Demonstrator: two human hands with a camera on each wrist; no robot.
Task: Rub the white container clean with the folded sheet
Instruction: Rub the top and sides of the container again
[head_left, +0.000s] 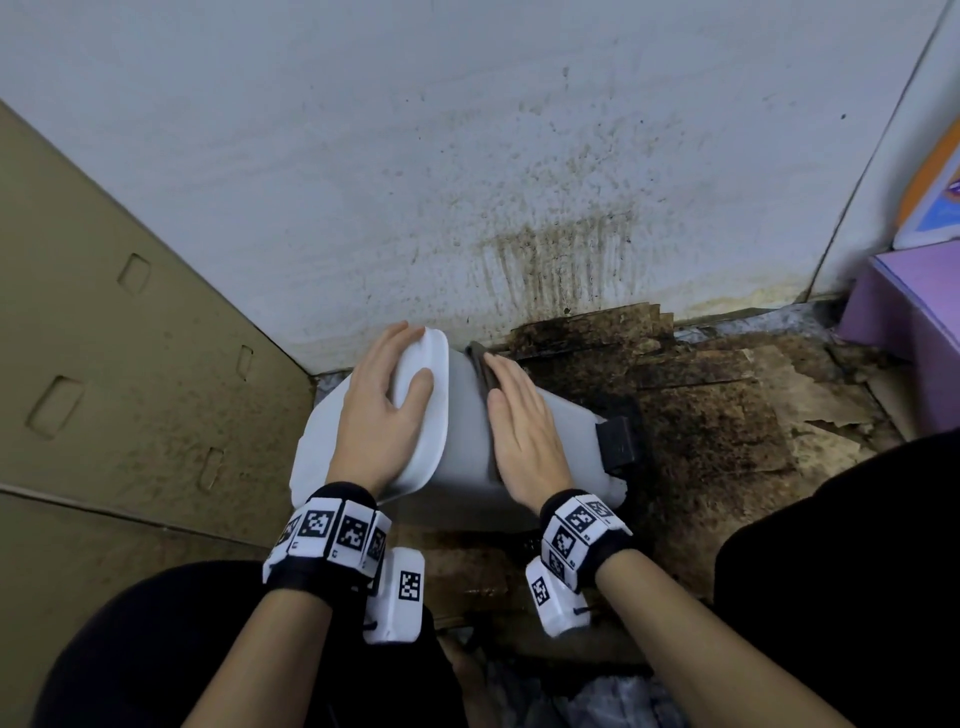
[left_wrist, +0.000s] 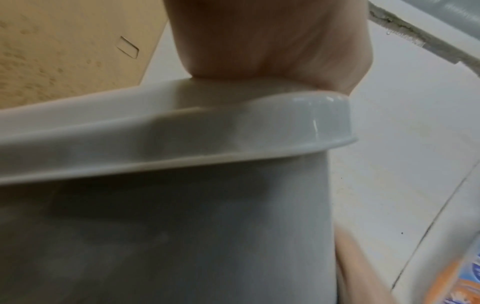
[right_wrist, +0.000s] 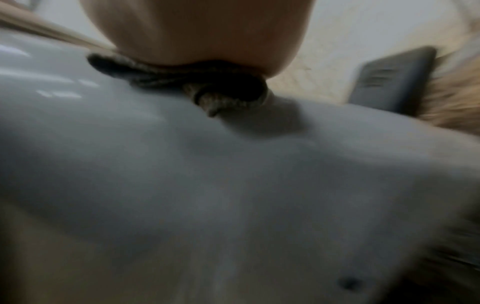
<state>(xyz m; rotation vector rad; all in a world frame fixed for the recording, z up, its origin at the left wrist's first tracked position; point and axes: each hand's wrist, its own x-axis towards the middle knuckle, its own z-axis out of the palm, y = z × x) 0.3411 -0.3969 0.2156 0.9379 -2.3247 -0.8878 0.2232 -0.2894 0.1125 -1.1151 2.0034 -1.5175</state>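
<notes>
The white container (head_left: 467, 467) is a lidded bin lying on its side on the floor, lid end to the left. My left hand (head_left: 384, 395) holds the lid's rim (left_wrist: 182, 133), thumb on one side and fingers over the other, with my palm (left_wrist: 272, 41) resting on it. My right hand (head_left: 519, 421) lies flat with straight fingers on the bin's side, pressing the dark folded sheet (head_left: 480, 364) against it. In the right wrist view the sheet (right_wrist: 182, 78) is bunched under my right hand (right_wrist: 197, 26) on the grey-white wall (right_wrist: 207, 185). Most of the sheet is hidden.
A black pedal (head_left: 615, 441) sticks out of the bin's right end. Stained, soggy cardboard (head_left: 701, 415) covers the floor to the right. A dirty white wall (head_left: 519, 182) stands just behind. Cardboard (head_left: 130, 338) leans at the left, a purple box (head_left: 909, 301) at the right.
</notes>
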